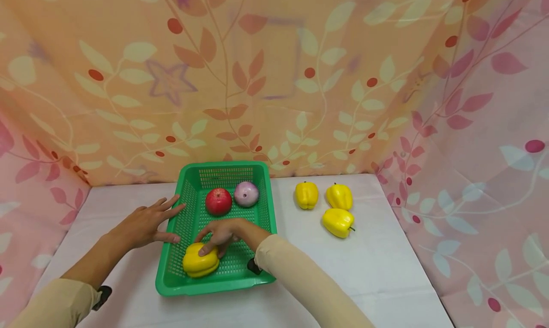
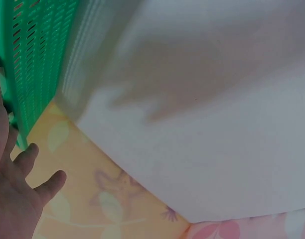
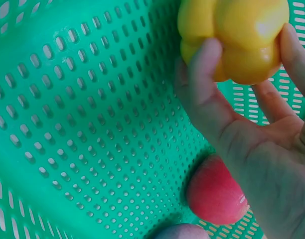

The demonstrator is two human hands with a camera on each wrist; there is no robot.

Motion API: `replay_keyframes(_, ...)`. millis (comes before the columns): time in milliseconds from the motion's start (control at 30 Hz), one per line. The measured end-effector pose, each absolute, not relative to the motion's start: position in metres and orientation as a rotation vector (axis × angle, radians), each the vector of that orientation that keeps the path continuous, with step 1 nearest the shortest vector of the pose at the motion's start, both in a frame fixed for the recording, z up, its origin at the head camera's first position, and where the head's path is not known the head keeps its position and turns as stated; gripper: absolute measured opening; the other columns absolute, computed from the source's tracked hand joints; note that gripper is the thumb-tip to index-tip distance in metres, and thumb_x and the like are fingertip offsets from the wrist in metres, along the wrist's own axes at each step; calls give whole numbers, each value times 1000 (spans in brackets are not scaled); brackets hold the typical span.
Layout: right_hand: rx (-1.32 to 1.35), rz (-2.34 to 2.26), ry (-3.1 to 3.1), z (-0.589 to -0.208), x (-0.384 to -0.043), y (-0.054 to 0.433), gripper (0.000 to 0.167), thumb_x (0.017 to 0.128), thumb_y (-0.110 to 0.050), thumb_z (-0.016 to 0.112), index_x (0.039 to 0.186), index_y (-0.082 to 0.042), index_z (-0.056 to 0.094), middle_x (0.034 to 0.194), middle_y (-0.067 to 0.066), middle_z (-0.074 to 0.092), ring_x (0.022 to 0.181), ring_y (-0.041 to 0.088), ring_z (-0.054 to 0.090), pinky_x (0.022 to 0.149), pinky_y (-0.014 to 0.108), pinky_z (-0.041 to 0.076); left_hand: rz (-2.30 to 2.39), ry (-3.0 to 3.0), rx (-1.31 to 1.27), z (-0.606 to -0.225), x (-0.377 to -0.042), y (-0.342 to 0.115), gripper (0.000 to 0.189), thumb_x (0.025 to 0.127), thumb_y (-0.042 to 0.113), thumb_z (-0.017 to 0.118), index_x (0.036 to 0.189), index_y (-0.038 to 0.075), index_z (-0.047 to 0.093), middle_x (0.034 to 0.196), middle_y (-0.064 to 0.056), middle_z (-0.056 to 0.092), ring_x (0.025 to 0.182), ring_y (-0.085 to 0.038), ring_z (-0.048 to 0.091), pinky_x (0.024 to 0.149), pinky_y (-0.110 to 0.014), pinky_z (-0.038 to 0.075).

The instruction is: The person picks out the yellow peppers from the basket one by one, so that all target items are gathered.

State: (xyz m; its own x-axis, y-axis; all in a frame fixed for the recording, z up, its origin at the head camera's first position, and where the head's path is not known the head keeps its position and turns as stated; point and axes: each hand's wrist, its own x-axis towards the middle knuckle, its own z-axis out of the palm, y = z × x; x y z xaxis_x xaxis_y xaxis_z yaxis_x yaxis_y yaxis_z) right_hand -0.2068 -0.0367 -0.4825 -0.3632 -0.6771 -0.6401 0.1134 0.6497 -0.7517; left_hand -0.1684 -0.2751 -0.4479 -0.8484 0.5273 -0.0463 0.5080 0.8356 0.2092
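In the near left corner of a green plastic basket (image 1: 216, 290), my right hand (image 1: 223, 233) grips a yellow bell pepper (image 1: 200, 261). The right wrist view shows its thumb and fingers spread round the lower end of the pepper (image 3: 237, 40). My left hand (image 1: 147, 223) is at the basket's left side, its fingers spread and reaching over the rim, holding nothing. Farther back inside the basket lie a red round fruit (image 1: 218, 202) and a purple onion (image 1: 246, 194).
To the right of the basket, three more yellow bell peppers lie on the white table: one at the back left (image 1: 306, 195), another pepper (image 1: 339, 196) beside it, and a front pepper (image 1: 338, 222). A patterned cloth (image 1: 274, 80) hangs behind the table and along both sides.
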Motion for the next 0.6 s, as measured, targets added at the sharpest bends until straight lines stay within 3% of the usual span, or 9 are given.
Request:
replay_keyframes(267,-444,-971,1760,-478,-210,-33,45,92,-16,74,135,-13,61,108,4,61,88,20,64,76,49,60,301,2912,829,-448,-167,-275,91,76,60,76,144,4,51,152,-26,39,132,-56,41,89,-72,44)
replay_keyframes(600,-490,-1121,1723,-446,-222,-6,46,94,-13,71,138,-8,57,112,6,63,92,21,65,92,55,53,291,2910,812,-447,-166,-275,91,77,60,75,145,5,50,153,-26,38,132,-56,40,91,-71,44)
